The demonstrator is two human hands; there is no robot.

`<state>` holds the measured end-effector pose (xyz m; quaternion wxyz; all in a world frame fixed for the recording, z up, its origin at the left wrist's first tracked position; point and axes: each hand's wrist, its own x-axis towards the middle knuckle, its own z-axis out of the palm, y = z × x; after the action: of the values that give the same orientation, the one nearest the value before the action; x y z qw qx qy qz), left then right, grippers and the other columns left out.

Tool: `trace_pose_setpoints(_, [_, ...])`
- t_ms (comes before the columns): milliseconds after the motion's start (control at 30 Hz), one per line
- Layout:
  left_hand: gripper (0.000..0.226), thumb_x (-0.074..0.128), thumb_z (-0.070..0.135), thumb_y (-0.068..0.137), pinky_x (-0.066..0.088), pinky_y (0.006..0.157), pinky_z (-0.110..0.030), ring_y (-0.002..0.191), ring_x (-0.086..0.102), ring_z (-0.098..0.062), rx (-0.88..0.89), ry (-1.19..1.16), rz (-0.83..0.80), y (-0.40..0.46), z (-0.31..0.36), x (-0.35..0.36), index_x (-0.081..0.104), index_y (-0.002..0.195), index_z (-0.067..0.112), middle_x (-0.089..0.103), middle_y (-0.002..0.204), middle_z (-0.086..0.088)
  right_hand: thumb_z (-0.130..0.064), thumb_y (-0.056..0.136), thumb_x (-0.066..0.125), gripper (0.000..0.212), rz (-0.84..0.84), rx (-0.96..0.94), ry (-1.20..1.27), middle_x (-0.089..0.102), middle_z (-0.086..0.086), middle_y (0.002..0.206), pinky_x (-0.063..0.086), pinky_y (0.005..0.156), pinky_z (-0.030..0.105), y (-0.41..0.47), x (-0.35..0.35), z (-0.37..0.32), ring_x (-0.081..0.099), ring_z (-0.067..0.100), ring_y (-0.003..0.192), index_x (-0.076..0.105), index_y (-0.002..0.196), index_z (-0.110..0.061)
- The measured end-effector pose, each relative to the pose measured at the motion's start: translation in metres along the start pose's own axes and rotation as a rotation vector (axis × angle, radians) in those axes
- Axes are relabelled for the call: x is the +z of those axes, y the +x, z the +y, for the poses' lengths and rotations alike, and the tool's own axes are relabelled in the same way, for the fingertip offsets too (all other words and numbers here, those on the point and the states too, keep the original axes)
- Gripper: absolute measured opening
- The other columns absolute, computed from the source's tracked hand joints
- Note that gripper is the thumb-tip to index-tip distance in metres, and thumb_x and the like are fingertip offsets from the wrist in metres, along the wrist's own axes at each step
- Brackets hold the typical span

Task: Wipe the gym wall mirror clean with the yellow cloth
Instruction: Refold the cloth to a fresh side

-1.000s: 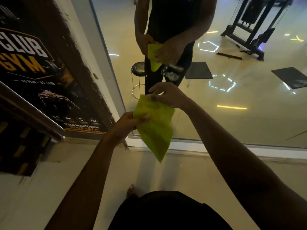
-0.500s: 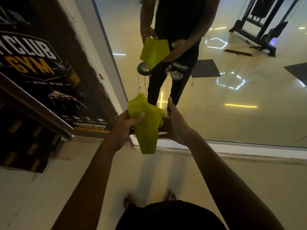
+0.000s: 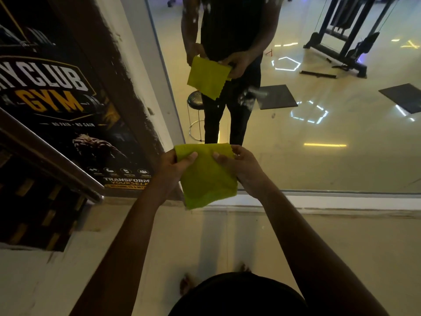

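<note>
Before the wall mirror [image 3: 296, 137], the yellow cloth [image 3: 206, 176] is held apart from the glass, its top corners pinched by the left hand [image 3: 174, 166] and right hand [image 3: 239, 165]. White smears remain; a loosely folded cloth may slip or streak.

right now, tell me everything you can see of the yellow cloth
The yellow cloth is a yellow-green, soft-looking fabric, seemingly folded double, with a lighter layer showing along its lower edge. It hangs in the air in front of the mirror, not touching the glass. The left hand and right hand pinch its top corners, thumbs on the near face. Its reflection shows in the mirror above.
</note>
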<state>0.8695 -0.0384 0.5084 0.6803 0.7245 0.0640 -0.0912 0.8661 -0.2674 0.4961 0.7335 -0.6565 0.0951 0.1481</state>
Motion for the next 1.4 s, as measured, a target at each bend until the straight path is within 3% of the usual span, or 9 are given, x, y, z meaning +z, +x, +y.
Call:
trace_pose_setpoints(133, [0.046, 0.09, 0.035, 0.085, 0.064, 0.065, -0.025, 0.095, 0.076, -0.018, 0.025, 0.081, 0.117, 0.006, -0.006, -0.014, 0.062, 0.118, 0.018, 0.075, 0.104, -0.003, -0.053, 0.084, 0.093, 0.075, 0.259, -0.133, -0.239, 0.063, 0.007, 0.135, 0.064, 0.097, 0.052, -0.001, 0.01, 0.004, 0.068, 0.032, 0.118, 0.048, 0.136, -0.025])
trace_pose_setpoints(367, [0.046, 0.095, 0.022, 0.079, 0.065, 0.092, -0.049, 0.108, 0.078, -0.025, 0.118, 0.208, -0.038, 0.011, -0.009, -0.051, 0.072, 0.118, 0.03, 0.082, 0.111, -0.004, -0.022, 0.095, 0.087, 0.055, 0.136, -0.295, -0.369, 0.069, 0.007, 0.132, 0.065, 0.092, 0.038, -0.012, 0.012, -0.001, 0.071, 0.025, 0.113, 0.063, 0.144, -0.02])
trace_pose_setpoints(533, [0.025, 0.09, 0.017, 0.089, 0.065, 0.083, -0.033, 0.093, 0.079, -0.012, 0.249, 0.312, 0.009, 0.008, -0.001, -0.063, 0.079, 0.107, 0.03, 0.082, 0.098, 0.007, -0.028, 0.095, 0.088, 0.026, 0.268, -0.44, -0.615, 0.077, -0.009, 0.102, 0.055, 0.078, 0.016, -0.02, 0.019, -0.003, 0.071, 0.004, 0.094, 0.082, 0.119, -0.018])
trace_pose_setpoints(700, [0.017, 0.086, 0.023, 0.093, 0.06, 0.092, -0.039, 0.11, 0.071, -0.02, 0.274, 0.276, 0.007, 0.012, 0.004, -0.076, 0.076, 0.102, 0.034, 0.076, 0.116, -0.002, -0.027, 0.094, 0.088, 0.025, 0.322, -0.461, -0.668, 0.064, -0.012, 0.102, 0.054, 0.082, 0.027, -0.027, 0.034, -0.007, 0.06, 0.013, 0.098, 0.082, 0.114, -0.013])
trace_pose_setpoints(833, [0.017, 0.072, 0.013, 0.102, 0.055, 0.088, -0.026, 0.103, 0.068, -0.009, 0.216, 0.104, -0.151, 0.017, 0.016, -0.084, 0.07, 0.106, 0.029, 0.078, 0.095, 0.021, -0.024, 0.104, 0.077, 0.013, 0.121, -0.345, -0.398, 0.067, 0.001, 0.107, 0.058, 0.088, 0.039, -0.03, 0.044, -0.02, 0.066, 0.023, 0.106, 0.074, 0.11, -0.013])
trace_pose_setpoints(1000, [0.022, 0.07, 0.035, 0.095, 0.063, 0.076, -0.03, 0.096, 0.076, -0.013, 0.106, -0.116, -0.209, 0.012, 0.022, -0.078, 0.067, 0.117, 0.03, 0.081, 0.1, 0.012, -0.036, 0.115, 0.057, 0.035, 0.029, -0.199, -0.05, 0.067, 0.007, 0.122, 0.066, 0.08, 0.035, -0.038, 0.067, -0.027, 0.072, 0.023, 0.106, 0.058, 0.138, -0.01])
trace_pose_setpoints(1133, [0.042, 0.075, 0.036, 0.088, 0.065, 0.087, -0.04, 0.112, 0.078, -0.027, -0.003, -0.073, -0.374, 0.007, 0.012, -0.085, 0.073, 0.127, 0.02, 0.082, 0.119, 0.0, -0.044, 0.114, 0.058, 0.039, 0.066, -0.164, 0.069, 0.07, 0.006, 0.13, 0.068, 0.084, 0.041, -0.037, 0.075, -0.025, 0.078, 0.024, 0.109, 0.057, 0.144, -0.02])
trace_pose_setpoints(1233, [0.042, 0.075, 0.035, 0.091, 0.066, 0.078, -0.04, 0.108, 0.079, -0.024, 0.013, -0.125, -0.386, 0.005, 0.019, -0.091, 0.072, 0.131, 0.022, 0.08, 0.122, 0.0, -0.047, 0.111, 0.063, 0.044, 0.112, -0.156, 0.055, 0.07, 0.008, 0.137, 0.068, 0.09, 0.048, -0.037, 0.081, -0.029, 0.075, 0.032, 0.12, 0.058, 0.146, -0.022])
trace_pose_setpoints(1400, [0.038, 0.079, 0.043, 0.087, 0.066, 0.085, -0.048, 0.112, 0.077, -0.028, 0.154, -0.05, -0.288, 0.008, 0.039, -0.09, 0.076, 0.121, 0.026, 0.081, 0.118, 0.001, -0.045, 0.104, 0.075, 0.056, 0.258, -0.182, -0.044, 0.069, 0.005, 0.138, 0.066, 0.081, 0.035, -0.031, 0.089, -0.044, 0.074, 0.029, 0.115, 0.053, 0.148, -0.017])
